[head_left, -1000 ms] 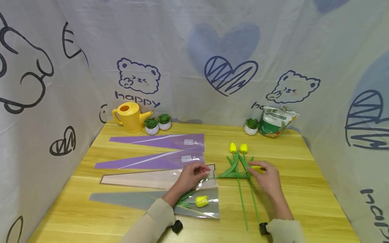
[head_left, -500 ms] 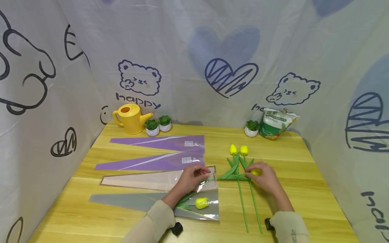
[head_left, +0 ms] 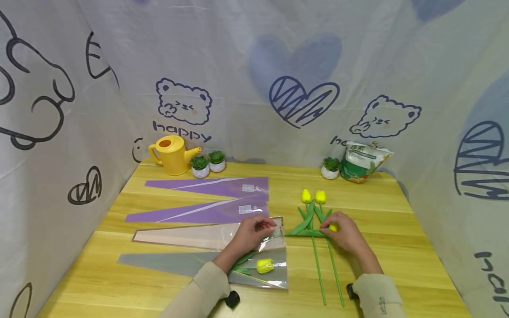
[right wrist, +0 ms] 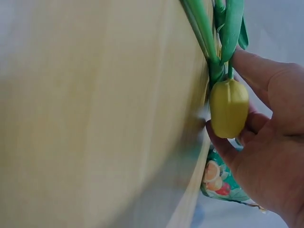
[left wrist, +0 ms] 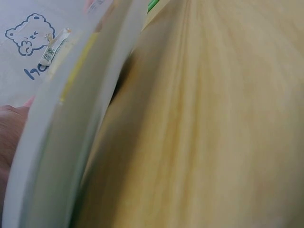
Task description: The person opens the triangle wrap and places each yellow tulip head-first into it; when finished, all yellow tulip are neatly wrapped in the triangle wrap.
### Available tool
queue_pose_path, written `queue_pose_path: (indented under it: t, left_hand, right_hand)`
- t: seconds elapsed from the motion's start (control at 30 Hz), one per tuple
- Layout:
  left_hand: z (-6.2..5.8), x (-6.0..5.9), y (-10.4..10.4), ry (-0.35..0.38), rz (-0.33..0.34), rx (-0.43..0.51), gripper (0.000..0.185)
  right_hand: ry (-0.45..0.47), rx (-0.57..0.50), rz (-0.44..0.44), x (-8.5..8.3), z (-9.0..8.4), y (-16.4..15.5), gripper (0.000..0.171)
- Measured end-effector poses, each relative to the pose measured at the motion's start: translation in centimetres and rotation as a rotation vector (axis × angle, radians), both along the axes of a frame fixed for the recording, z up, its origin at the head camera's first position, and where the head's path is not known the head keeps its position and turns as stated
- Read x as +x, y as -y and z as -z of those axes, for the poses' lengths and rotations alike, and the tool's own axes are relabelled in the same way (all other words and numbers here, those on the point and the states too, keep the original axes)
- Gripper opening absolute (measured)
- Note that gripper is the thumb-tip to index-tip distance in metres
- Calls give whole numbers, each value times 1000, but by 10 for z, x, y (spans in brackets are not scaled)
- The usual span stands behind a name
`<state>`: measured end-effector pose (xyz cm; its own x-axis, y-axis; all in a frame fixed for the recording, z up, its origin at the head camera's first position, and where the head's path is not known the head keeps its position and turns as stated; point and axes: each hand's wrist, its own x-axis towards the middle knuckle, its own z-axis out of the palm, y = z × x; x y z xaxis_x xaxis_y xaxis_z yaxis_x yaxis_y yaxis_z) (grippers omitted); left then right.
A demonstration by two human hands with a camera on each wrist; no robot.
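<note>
My left hand [head_left: 267, 224] pinches the wide open end of a clear sleeve with a brown border [head_left: 187, 236] lying on the wooden table [head_left: 397, 247]. My right hand [head_left: 329, 227] holds the yellow bud of a tulip [head_left: 333, 227] whose green stem and leaves [head_left: 304, 231] point left towards that sleeve. The right wrist view shows the bud [right wrist: 229, 108] cupped by curled fingers [right wrist: 266, 80]. Two more yellow tulips [head_left: 313, 196] lie side by side under it. Another tulip [head_left: 264, 265] sits inside a grey sleeve [head_left: 171, 263]. The left wrist view is mostly blurred sleeve [left wrist: 71, 118] and tabletop.
Two purple sleeves [head_left: 214, 186] [head_left: 199, 213] lie behind the clear one. A yellow watering can [head_left: 171, 154] and two small potted succulents [head_left: 207, 163] stand at the back left. Another succulent [head_left: 330, 167] and a green and white bag [head_left: 362, 161] stand at the back right. Printed cloth walls surround the table.
My right hand has drawn the tulip bud a little to the left, closer to the sleeve opening. The left hand keeps its pinch on the clear sleeve in the same place.
</note>
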<state>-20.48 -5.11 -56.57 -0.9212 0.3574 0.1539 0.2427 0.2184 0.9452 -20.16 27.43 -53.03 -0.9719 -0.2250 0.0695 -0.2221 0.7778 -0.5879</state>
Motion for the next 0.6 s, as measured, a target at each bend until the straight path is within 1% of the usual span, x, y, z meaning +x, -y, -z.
queue_pose_path:
  t: [0.13, 0.3, 0.43, 0.6]
  left_hand:
    - [0, 1, 0, -1, -2, -15, 11]
    - [-2, 3, -1, -23, -3, -23, 11]
    - [-4, 4, -3, -45, -7, -37, 12]
    - [-6, 4, -5, -62, -7, -35, 11]
  right_hand:
    - [-12, -1, -24, 1, 0, -1, 6]
    - [-16, -4, -33, 7, -8, -2, 9]
    - [-14, -13, -30, 12, -13, -2, 7]
    - [-9, -22, -2, 14, -14, 2, 9]
